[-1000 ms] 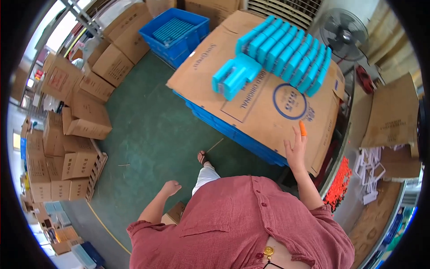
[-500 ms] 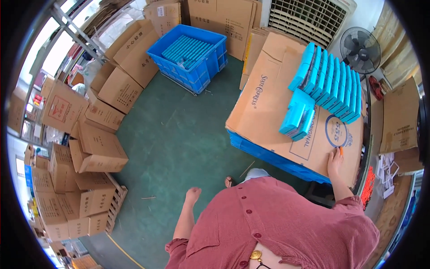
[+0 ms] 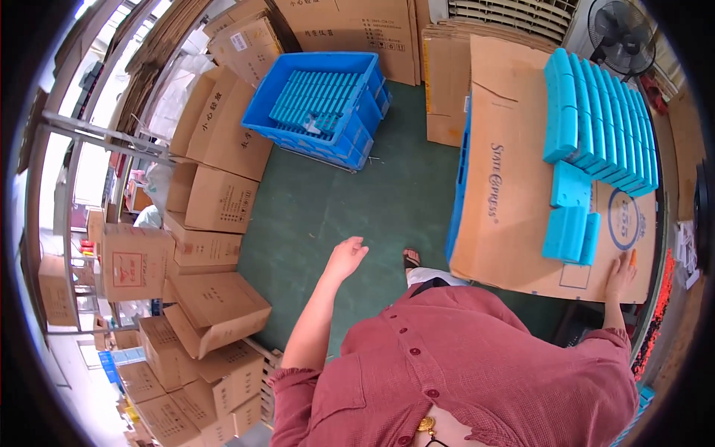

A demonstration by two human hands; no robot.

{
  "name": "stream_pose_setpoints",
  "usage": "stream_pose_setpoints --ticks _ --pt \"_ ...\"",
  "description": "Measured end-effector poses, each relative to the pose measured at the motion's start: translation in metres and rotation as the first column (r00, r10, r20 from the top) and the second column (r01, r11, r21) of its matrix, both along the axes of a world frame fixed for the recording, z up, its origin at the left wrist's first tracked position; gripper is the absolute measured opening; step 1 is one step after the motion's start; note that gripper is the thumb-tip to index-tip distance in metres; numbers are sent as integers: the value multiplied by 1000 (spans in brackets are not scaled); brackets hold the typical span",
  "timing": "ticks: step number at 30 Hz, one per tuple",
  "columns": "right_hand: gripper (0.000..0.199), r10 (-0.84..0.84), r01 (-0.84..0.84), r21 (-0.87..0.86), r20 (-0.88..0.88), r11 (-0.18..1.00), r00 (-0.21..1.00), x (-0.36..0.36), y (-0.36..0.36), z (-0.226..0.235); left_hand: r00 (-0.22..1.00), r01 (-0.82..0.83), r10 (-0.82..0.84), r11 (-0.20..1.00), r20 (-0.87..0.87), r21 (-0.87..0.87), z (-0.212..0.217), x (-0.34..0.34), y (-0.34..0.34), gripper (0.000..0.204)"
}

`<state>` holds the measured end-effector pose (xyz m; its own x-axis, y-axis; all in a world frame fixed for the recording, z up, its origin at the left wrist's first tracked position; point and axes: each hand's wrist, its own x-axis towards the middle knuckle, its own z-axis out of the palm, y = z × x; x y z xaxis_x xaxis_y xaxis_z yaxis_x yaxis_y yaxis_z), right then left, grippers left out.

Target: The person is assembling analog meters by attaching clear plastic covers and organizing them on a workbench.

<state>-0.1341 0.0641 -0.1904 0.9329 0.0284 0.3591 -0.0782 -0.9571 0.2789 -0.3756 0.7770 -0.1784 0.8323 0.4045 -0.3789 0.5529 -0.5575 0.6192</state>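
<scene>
My left hand (image 3: 347,257) hangs over the green floor, loosely curled, with a small gap at the fingertips and nothing held. On the near right of a flat cardboard sheet (image 3: 514,238), my right hand (image 3: 620,277) rests with fingers stretched out. A small orange thing (image 3: 633,258) shows at one of its fingertips; I cannot tell what it is. Beyond that hand, a few turquoise blocks (image 3: 567,232) lie on the sheet. A long row of similar turquoise blocks (image 3: 599,119) stands behind them.
A blue plastic crate (image 3: 350,138) holding rows of turquoise pieces stands on the floor ahead. Open cardboard boxes (image 3: 227,197) line the left side, with more stacked on a pallet (image 3: 267,372). A black fan (image 3: 622,33) stands at the far right.
The view has shifted, so the crate and sheet sit differently in it. My left hand has swung forward and its fingers have loosened. My right hand stays on the cardboard.
</scene>
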Motion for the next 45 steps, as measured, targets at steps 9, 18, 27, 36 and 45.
stream_pose_setpoints --ticks 9,18,27,36,45 --pt "46 -217 178 -218 -173 960 961 -9 39 15 934 340 -330 939 -139 53 -14 125 90 40" --pt "48 -514 516 20 -66 856 855 -97 111 65 728 611 -681 695 75 380 -33 368 123 31" --pt "48 -900 988 109 -433 -105 -48 -380 389 8 454 298 -809 533 374 792 88 716 65 43" --pt "37 -357 908 316 -910 -276 208 -425 646 -95 451 29 -810 432 374 902 110 907 24 61" --pt "38 -521 712 426 -848 -558 100 -190 676 -3 261 385 -889 453 376 804 5 774 69 57"
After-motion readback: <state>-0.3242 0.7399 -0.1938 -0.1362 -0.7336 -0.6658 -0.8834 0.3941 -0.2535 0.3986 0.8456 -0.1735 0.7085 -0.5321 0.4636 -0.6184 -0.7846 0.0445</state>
